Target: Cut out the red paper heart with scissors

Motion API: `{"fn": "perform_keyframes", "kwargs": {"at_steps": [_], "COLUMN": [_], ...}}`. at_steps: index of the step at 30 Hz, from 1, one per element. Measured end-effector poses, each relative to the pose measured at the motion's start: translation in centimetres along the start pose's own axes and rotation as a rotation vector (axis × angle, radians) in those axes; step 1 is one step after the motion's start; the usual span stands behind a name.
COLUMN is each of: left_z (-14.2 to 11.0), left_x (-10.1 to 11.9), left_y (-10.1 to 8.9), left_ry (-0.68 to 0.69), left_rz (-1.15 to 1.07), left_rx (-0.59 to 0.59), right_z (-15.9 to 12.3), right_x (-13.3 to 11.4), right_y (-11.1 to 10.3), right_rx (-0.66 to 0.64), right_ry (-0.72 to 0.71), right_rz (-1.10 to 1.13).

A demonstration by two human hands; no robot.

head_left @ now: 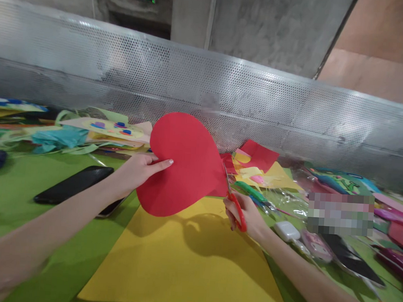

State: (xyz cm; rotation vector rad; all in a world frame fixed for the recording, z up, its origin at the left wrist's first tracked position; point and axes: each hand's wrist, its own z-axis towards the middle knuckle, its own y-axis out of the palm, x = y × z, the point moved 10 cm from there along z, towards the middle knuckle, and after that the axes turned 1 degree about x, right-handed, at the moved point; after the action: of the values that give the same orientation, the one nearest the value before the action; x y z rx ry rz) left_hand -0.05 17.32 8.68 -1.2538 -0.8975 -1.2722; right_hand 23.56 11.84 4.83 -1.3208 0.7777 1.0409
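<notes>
My left hand (141,169) pinches the left edge of a red paper heart (183,163) and holds it up above the table. My right hand (247,214) grips red-handled scissors (234,203), whose blades meet the heart's right edge. A large yellow paper sheet (184,259) lies flat on the green table surface (22,185) under both hands.
A black phone (74,184) lies left of my left forearm. Paper scraps and coloured cut-outs (255,165) pile at the back. A white earbud case (287,230), a green pen (252,190) and packets sit at the right. A perforated metal wall (225,93) runs behind.
</notes>
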Motion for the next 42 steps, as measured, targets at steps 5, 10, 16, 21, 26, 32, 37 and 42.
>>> {"fn": "perform_keyframes", "kwargs": {"at_steps": [5,10,16,21,26,32,37,42], "left_z": [0.1,0.2,0.4,0.4,0.4,0.7,-0.1,-1.3], "left_x": [0.0,-0.1,0.0,0.0,0.1,0.5,2.5,3.7], "left_y": [-0.2,-0.4,-0.7,-0.7,-0.7,-0.9,0.0,2.9], "left_ry": [0.011,0.011,0.026,0.032,0.039,0.129,0.337,0.492], "left_rz": [-0.006,-0.02,-0.026,-0.019,-0.015,-0.049,-0.052,0.084], "left_rx": [0.025,0.045,0.058,0.056,0.045,0.058,-0.015,-0.257], "right_z": [0.1,0.3,0.2,0.2,0.4,0.6,0.1,0.1], "right_x": [0.1,0.6,0.6,0.5,0.8,1.2,1.1,1.3], "right_y": [0.0,-0.1,-0.2,-0.3,-0.5,-0.9,1.0,1.1], "right_rx": [-0.001,0.002,0.007,0.011,0.046,0.077,-0.077,-0.057], "right_ry": [0.004,0.01,0.022,0.024,0.025,0.069,0.2,0.235], "right_rz": [-0.009,-0.012,-0.024,-0.008,0.044,0.194,0.372,0.49]}}
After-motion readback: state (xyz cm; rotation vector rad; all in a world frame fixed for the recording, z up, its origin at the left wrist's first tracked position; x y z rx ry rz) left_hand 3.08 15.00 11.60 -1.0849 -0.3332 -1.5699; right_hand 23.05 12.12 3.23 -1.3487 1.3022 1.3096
